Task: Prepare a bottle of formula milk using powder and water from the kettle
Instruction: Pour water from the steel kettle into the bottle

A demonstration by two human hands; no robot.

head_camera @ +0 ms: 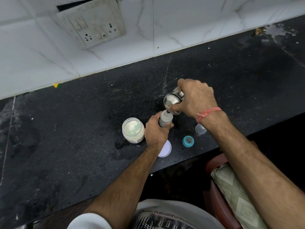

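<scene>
Bottle (165, 120) in left hand (155, 132), under right hand's (196, 98) tilted steel vessel (172, 100).

— What do we list for the black speckled stone counter (82, 129)?
— Polished, faintly glossy, dusted with white specks. We note the small steel vessel (171, 100) as mirror-bright metal.
— And plastics?
— Translucent feeding bottle (165, 119), cloudy powder jar (132, 132), smooth white lid (165, 150). Wall tiles (181, 22): glossy white marble-look.

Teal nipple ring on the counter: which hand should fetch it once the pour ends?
Right, probably. The teal nipple ring lies beneath the right hand, which need only set down the steel vessel. The left hand steadies the bottle.
</scene>
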